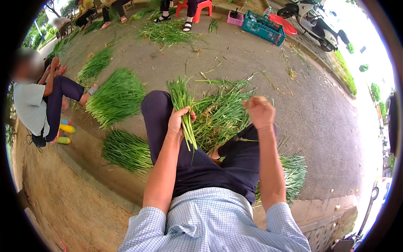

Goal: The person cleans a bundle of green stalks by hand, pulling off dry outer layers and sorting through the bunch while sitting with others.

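Observation:
My left hand (181,121) is closed round a bunch of long green chives (181,98) above my left thigh. Their leafy tips point away from me and the pale stem ends hang toward my lap. Out to the right, my right hand (260,112) is raised over the edge of a loose heap of chives (220,111), its fingers curled in. Whatever those fingers may hold is too small or hidden to make out. The heap lies on the ground between and beyond my knees, with yellowed leaves mixed in.
Neater piles of chives (115,96) lie left of my leg, with another pile (289,172) at my right. A seated person (35,101) works at the far left. Ahead are a teal crate (263,28), a red basin (283,24), a red stool (200,9) and a parked scooter (317,27).

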Demonstrator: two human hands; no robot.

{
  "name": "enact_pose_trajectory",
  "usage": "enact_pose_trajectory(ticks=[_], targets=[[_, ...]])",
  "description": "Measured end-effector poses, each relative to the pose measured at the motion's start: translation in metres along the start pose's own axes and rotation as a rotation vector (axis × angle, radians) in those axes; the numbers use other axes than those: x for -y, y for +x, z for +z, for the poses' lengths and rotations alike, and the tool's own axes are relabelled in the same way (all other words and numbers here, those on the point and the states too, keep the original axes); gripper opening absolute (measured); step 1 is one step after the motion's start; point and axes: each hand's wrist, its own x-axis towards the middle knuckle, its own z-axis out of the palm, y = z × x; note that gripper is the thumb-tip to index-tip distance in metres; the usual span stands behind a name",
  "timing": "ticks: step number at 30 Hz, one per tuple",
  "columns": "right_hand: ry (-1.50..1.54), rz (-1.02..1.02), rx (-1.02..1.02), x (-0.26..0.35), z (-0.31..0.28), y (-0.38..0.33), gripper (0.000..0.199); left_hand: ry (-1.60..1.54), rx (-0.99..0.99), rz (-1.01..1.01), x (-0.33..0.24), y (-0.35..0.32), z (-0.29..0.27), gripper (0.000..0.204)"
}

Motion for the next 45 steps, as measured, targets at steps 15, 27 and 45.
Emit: enact_pose_trajectory(ticks=[15,27,45], targets=[[-1.597,0.292,-0.031,-0.158,-0.042,-0.035,0.019,0.125,0.015,0.039,-0.006,-0.017,0.014,0.029],[-1.526,-0.202,0.259,-0.131,0.078,-0.04,0.017,0.343,0.031,0.053,0.009,-0.01,0.013,0.024],[0.204,0.094,-0.198,-0.089,0.027,-0.033,0.011,0.25,0.144,-0.064,0.007,-0.014,0.013,0.035]])
